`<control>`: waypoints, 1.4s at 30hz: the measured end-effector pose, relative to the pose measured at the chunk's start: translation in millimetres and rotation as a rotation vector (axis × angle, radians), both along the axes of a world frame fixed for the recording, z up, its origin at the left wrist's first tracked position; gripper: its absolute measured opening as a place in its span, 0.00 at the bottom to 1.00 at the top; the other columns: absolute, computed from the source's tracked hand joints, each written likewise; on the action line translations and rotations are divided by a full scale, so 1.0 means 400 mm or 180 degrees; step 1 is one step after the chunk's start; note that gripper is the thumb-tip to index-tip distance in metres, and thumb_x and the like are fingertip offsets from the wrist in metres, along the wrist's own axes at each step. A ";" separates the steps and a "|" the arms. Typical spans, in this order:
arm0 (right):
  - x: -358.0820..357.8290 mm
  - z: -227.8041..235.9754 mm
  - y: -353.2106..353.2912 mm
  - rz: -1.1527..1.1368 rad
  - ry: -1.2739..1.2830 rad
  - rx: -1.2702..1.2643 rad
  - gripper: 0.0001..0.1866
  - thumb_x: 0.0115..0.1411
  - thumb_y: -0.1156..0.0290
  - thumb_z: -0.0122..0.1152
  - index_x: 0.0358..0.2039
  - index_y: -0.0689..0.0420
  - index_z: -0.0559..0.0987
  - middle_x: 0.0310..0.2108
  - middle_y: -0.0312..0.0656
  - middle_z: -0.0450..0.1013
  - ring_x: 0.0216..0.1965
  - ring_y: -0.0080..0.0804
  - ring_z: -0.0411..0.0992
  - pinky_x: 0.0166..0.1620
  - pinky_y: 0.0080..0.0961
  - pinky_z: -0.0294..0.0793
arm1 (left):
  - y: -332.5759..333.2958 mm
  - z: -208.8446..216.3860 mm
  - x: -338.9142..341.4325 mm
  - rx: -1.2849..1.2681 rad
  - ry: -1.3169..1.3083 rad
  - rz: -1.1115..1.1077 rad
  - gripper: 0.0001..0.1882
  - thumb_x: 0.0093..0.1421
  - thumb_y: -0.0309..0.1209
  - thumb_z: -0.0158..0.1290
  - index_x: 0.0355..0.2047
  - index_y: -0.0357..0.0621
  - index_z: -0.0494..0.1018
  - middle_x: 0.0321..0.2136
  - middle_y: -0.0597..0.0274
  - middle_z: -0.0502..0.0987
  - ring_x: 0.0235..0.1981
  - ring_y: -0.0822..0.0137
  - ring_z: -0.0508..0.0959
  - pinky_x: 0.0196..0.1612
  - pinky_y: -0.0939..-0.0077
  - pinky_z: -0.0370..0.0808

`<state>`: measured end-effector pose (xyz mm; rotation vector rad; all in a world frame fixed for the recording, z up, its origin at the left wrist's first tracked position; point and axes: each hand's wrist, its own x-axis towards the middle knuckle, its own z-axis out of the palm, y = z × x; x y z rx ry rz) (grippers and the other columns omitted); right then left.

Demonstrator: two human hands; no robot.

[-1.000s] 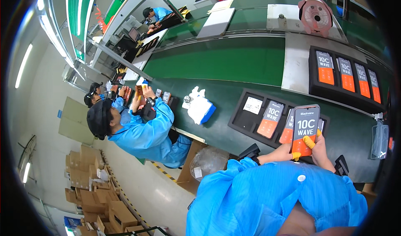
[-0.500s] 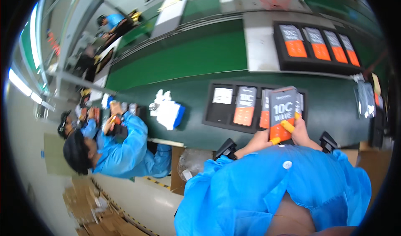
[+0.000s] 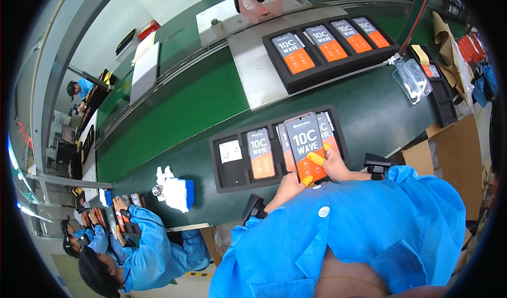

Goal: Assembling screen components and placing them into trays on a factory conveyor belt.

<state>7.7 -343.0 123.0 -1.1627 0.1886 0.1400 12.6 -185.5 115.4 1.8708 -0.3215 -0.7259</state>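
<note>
A smartphone [image 3: 305, 139] with a grey and orange front stands tilted up before me, held in both hands. My left hand [image 3: 290, 189] is closed on its lower left corner. Around its lower right edge my right hand [image 3: 334, 166] is closed, with the thumb across the front. Yellow finger cots cover some fingertips on both hands. Behind the phone lies a black foam tray [image 3: 230, 181], where similar phones [image 3: 261, 154] sit in slots; the held phone partly hides some. The tray's leftmost slot holds a white label [image 3: 230, 151].
Beyond, a second black tray [image 3: 296, 86] with several phones rests on a white board [image 3: 248, 73] near a pink fan [image 3: 259, 0]. Clear plastic trays [image 3: 413, 80] lie at right. White tissues and a blue box [image 3: 186, 193] sit at left, near a co-worker in blue [image 3: 158, 245].
My view has swung to the right, so the scene sits further left and more of the right side shows. The phone stays in both hands, its front now facing me more squarely.
</note>
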 end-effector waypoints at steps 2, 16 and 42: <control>-0.002 -0.014 0.001 -0.0053 0.0043 -0.0149 0.13 0.53 0.76 0.52 0.40 0.63 0.66 0.35 0.39 0.69 0.37 0.22 0.67 0.40 0.20 0.67 | -0.003 -0.006 -0.003 0.0145 -0.0099 0.0070 0.17 0.47 0.34 0.52 0.37 0.38 0.68 0.26 0.47 0.74 0.30 0.51 0.74 0.33 0.65 0.69; 0.021 -0.017 0.034 -0.0218 0.0006 -0.0301 0.12 0.53 0.76 0.51 0.39 0.63 0.66 0.33 0.38 0.69 0.34 0.21 0.67 0.38 0.18 0.67 | 0.010 0.008 0.013 0.0717 -0.0045 0.0210 0.12 0.52 0.31 0.45 0.34 0.36 0.66 0.24 0.52 0.74 0.27 0.58 0.75 0.30 0.68 0.69; -0.059 -0.162 -0.224 -0.0033 -0.0072 -0.3405 0.19 0.49 0.68 0.57 0.39 0.65 0.67 0.37 0.50 0.63 0.38 0.42 0.65 0.40 0.29 0.66 | 0.451 -0.113 0.147 0.4082 -0.0958 0.1104 0.18 0.47 0.36 0.48 0.35 0.35 0.66 0.33 0.47 0.71 0.37 0.52 0.69 0.38 0.65 0.66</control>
